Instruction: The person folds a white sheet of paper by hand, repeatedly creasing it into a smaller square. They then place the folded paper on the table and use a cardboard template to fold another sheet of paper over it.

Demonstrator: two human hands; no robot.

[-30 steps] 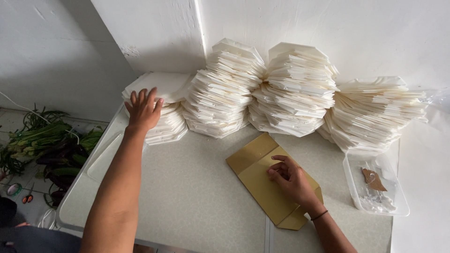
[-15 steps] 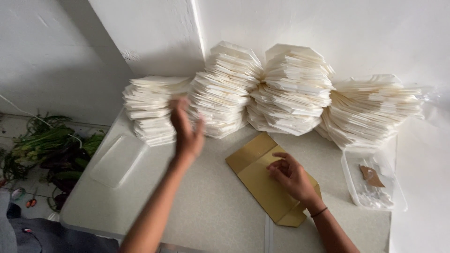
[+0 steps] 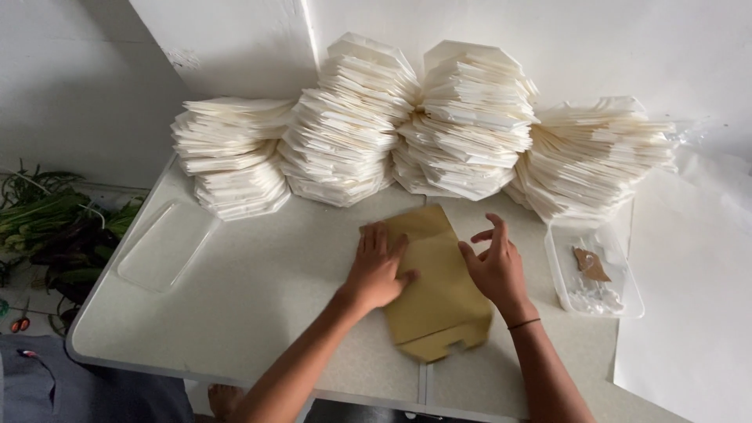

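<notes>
Brown paper bag [image 3: 439, 290]: flat, folded, under left hand [image 3: 376, 266] & right hand [image 3: 495, 265].

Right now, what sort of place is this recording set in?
Probably a small home workshop for folding paper bags: both hands, left hand and right hand, press a brown paper piece on a light table, with stacks of folded white paper behind.
</notes>
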